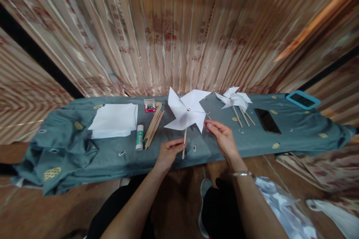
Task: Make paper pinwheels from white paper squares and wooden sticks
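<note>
A white paper pinwheel [193, 99] with a round silver pin at its centre is held upright over the cloth-covered table. My left hand [168, 154] pinches its wooden stick [184, 142] between thumb and fingers, below the blades. At the lower right blade is my right hand [221, 134], its thumb and fingertips closed at the blade's edge. Left of the pinwheel lie a bundle of wooden sticks [153, 129], a small open red box [150, 106] and a green-and-white glue stick [139, 137]. A stack of white paper [113, 117] is farther left.
Several pinwheels [234, 99] lie overlapping at the right, beside a black phone [267, 121]. A blue-framed device [303, 99] rests at the far right end of the green cloth [246, 143]. A clear plastic bag [283, 205] holding white pieces is on the floor. A patterned curtain [168, 37] hangs behind.
</note>
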`<state>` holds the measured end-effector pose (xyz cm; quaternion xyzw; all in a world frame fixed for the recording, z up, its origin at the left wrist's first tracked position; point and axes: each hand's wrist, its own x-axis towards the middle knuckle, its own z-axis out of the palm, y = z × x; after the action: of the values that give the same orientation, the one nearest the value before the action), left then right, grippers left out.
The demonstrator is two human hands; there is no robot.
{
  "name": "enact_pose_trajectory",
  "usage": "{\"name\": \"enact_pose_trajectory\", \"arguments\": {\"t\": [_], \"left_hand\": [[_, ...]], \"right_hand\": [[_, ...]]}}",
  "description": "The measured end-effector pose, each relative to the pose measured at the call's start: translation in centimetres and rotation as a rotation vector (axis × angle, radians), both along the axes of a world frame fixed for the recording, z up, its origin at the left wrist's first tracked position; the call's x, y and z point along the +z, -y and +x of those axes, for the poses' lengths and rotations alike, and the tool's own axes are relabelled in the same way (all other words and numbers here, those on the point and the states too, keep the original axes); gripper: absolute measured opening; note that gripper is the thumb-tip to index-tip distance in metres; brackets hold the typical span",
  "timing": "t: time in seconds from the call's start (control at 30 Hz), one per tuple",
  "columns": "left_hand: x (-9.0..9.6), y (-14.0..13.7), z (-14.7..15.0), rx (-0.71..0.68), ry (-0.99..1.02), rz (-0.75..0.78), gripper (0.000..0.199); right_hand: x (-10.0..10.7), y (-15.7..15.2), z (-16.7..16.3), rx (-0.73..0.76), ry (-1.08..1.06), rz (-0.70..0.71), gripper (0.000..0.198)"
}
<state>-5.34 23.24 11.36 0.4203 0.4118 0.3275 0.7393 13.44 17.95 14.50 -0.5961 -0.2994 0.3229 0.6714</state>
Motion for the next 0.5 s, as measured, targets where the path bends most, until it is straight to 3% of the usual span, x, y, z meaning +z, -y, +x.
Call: {"name": "enact_pose_trajectory", "arguments": {"t": [0.5], "left_hand": [[-0.8, -0.2, 0.3, 0.072, 0.001, 0.054, 0.035]], "right_hand": [[-0.7, -0.1, -1.6, 0.116, -0.048, -0.03, 0.032]]}}
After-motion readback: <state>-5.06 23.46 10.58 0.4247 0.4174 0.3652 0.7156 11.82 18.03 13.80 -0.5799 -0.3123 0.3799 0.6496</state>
